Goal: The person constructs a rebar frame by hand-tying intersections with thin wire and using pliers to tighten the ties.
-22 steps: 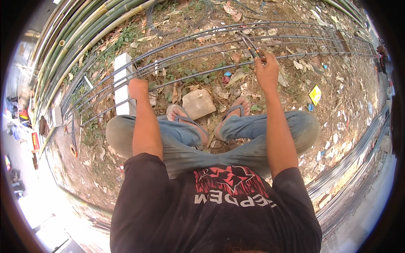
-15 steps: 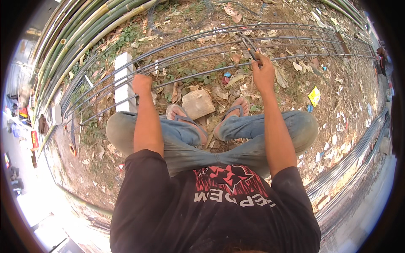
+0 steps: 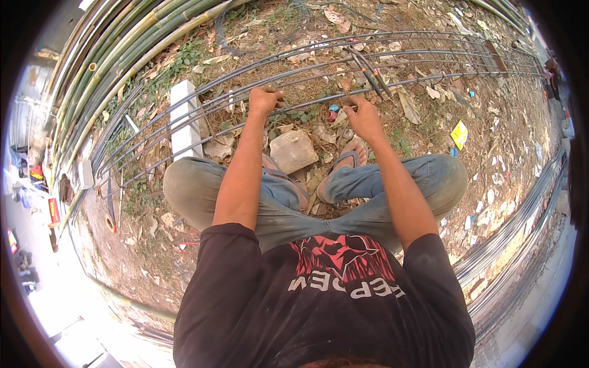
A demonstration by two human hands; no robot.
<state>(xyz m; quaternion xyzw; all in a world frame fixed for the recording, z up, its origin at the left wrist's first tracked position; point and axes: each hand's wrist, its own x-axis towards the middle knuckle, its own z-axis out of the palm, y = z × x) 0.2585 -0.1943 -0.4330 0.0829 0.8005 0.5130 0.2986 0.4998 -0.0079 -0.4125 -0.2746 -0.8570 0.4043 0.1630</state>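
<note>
Long steel reinforcing bars (image 3: 325, 98) run across in front of me, joined at the right into a cage with thin cross ties. My left hand (image 3: 265, 101) is above the nearer bars, fingers closed; whatever they pinch is too small to make out. Near the closest bar, my right hand (image 3: 363, 118) has its thumb and fingers bent together, any held item hidden. A pair of pincers (image 3: 369, 76) with dark, orange-marked handles lies across the bars, just beyond my right hand and touched by neither hand.
A white block (image 3: 183, 116) sits beneath the bars at left. Between my sandalled feet lies a stone block (image 3: 293, 151). Bamboo poles (image 3: 132, 46) are stacked at far left, a wire coil (image 3: 264, 27) lies beyond the bars, and more steel rods (image 3: 521, 224) lie at right.
My right hand has let go of the pincers, leaving them on the bars, and come nearer and left. My left hand has moved right along the bars, away from the white block.
</note>
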